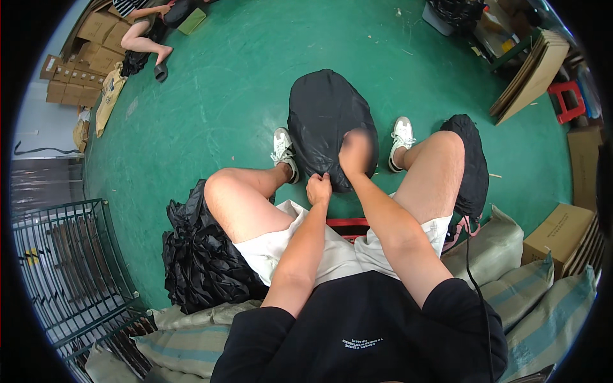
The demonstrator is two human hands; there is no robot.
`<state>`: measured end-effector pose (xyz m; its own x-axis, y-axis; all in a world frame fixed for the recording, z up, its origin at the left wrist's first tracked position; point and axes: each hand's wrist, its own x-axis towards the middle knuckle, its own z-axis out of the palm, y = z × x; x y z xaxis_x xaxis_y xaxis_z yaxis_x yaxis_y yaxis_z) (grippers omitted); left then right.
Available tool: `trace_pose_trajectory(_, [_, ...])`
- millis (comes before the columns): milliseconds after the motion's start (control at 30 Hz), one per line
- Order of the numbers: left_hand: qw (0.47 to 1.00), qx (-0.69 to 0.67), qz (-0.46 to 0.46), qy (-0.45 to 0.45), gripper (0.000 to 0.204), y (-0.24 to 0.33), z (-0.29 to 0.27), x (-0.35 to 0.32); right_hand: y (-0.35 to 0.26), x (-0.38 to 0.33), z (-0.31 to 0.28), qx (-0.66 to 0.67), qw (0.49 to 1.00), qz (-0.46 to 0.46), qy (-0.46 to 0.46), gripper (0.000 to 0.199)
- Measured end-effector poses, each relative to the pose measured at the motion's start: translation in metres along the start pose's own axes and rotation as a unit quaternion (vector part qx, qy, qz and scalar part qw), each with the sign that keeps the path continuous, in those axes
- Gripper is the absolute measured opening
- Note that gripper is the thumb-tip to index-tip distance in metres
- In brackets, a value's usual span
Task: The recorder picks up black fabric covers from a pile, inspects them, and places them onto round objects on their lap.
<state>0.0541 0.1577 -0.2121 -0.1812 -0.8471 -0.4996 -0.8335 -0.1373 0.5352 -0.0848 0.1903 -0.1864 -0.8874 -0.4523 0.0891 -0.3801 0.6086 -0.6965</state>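
Note:
On the green floor between my feet lies a large, rounded black bag (327, 115) of smooth, slightly shiny fabric, bulging and full. My left hand (318, 189) is closed at its near edge, fingertips pinched on the black fabric. Over the bag's near right side is my right hand (355, 153); a blur covers its fingers, so their grip cannot be made out. What the bag contains is hidden.
Crumpled black plastic (207, 255) lies left of my legs, another black bag (470, 166) right of them. Woven sacks (185, 345) lie behind me. A green metal rack (76, 255) stands left. Flat cardboard (530, 76) and a red stool (567, 102) are far right. Another person (143, 35) sits far left.

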Motion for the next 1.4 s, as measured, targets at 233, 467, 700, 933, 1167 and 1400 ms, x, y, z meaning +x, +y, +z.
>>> trace_pose_trajectory(233, [1.000, 0.020, 0.003, 0.004, 0.038, 0.003, -0.001, 0.003, -0.006, -0.015, 0.003, -0.068, 0.970, 0.067, -0.223, 0.032])
trace_pose_trajectory(467, [0.974, 0.189, -0.002, -0.127, 0.049, 0.036, -0.017, -0.021, -0.005, -0.007, 0.003, -0.089, 0.948, 0.094, -0.291, 0.032])
trace_pose_trajectory(700, [0.845, 0.313, 0.187, -0.391, 0.064, 0.074, -0.063, -0.086, 0.002, 0.001, 0.010, -0.056, 0.948, 0.110, -0.293, 0.024])
trace_pose_trajectory(933, [0.869, -0.159, 0.304, -0.357, 0.038, 0.071, -0.197, -0.097, 0.020, 0.005, 0.020, -0.030, 0.945, 0.107, -0.309, 0.022])
trace_pose_trajectory(1167, [0.801, -0.524, 0.288, 0.012, 0.017, 0.020, -0.343, -0.024, 0.032, 0.003, 0.022, -0.010, 0.965, 0.061, -0.254, 0.019])
trace_pose_trajectory(1400, [0.986, -0.148, 0.037, 0.073, 0.026, -0.176, -0.266, 0.111, 0.029, -0.002, 0.006, 0.024, 0.962, 0.056, -0.265, 0.019])
